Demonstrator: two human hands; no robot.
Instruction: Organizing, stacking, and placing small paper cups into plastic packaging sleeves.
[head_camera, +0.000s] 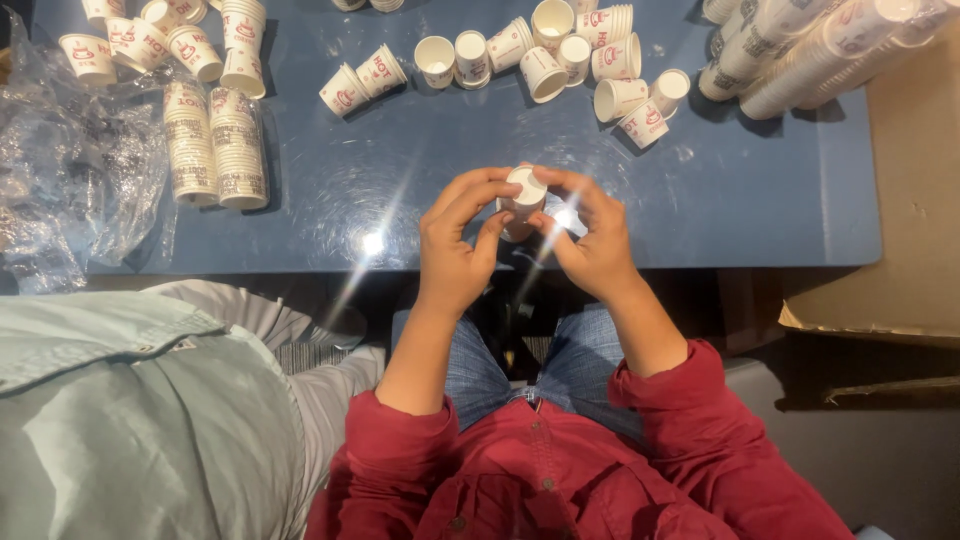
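Both of my hands hold a small stack of white paper cups (524, 195) just above the near edge of the blue table (400, 200). My left hand (460, 235) grips its left side, thumb under it and fingers curled over the top. My right hand (590, 235) closes on it from the right, fingertips on the rim. The stack's lower part is hidden behind my fingers. My sleeves are red.
Loose white cups with red print (560, 55) lie scattered at the table's back. Two long nested stacks (215, 145) lie at left beside crumpled clear plastic wrap (70, 170). More stacks (800, 50) rest at back right. A cardboard box (900, 250) stands right. Another person in a pale green shirt (130, 420) sits at my left.
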